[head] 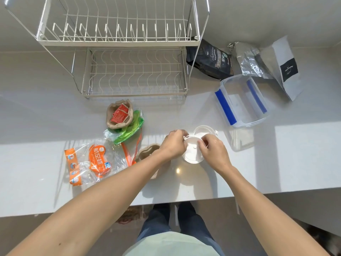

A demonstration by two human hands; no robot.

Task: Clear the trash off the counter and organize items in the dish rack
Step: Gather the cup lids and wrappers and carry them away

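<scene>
Both hands meet over a small round clear plastic container (191,156) on the white counter (276,163). My left hand (173,144) and my right hand (212,150) grip a white lid (192,143) from either side, on top of the container. A second clear round lid or tub (203,131) lies just behind them. Trash lies to the left: an orange-printed clear wrapper (92,162), a green plastic bag (129,129) and a brown paper cup holding red sachets (119,114). Another brown paper piece (147,151) shows under my left forearm. The two-tier white wire dish rack (132,71) stands empty at the back.
A rectangular clear box with blue clips (241,101) stands right of the rack. Behind it are a black coffee bag (210,59), a crumpled silver foil bag (249,60) and a white paper bag (284,67). The counter's front edge runs just before my legs.
</scene>
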